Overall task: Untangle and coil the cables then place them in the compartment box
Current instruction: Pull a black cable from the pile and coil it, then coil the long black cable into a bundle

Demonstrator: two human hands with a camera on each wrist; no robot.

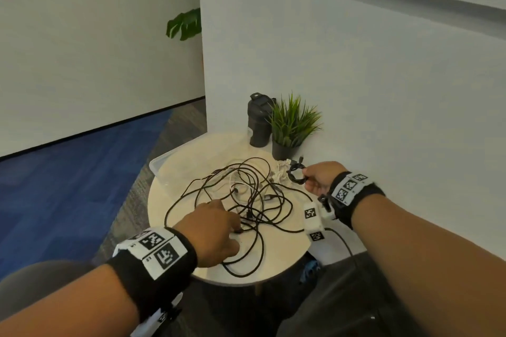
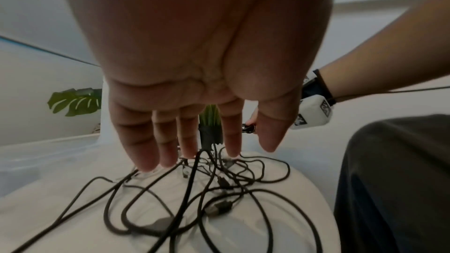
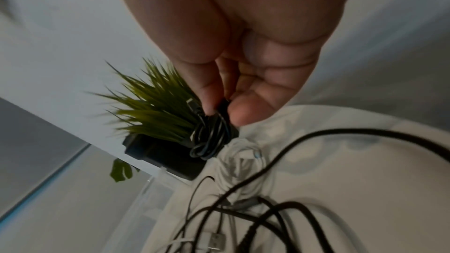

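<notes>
A: Head cam: round white table point(image 1: 279, 260) in a white-walled corner, blue carpet point(image 1: 68, 172) at 9 o'clock. Clear compartment box point(image 1: 161, 167) at 10, contents too faint to tell.

B: Left hand point(image 1: 210, 232), fingers straight, rests on the tangled cables point(image 1: 246, 200). Right hand point(image 1: 320, 176) pinches a coiled black cable point(image 1: 295, 174) at 2, beside the potted plant point(image 1: 290, 128).

We find no legible text, brand, number or sign in any view. The only printed markings are black-and-white square code patterns on the white blocks of the left wristband point(image 1: 157, 250) and the right wristband point(image 1: 350, 186), and on the small white camera housing point(image 1: 312, 217) beneath the right wrist; these carry no readable characters.
</notes>
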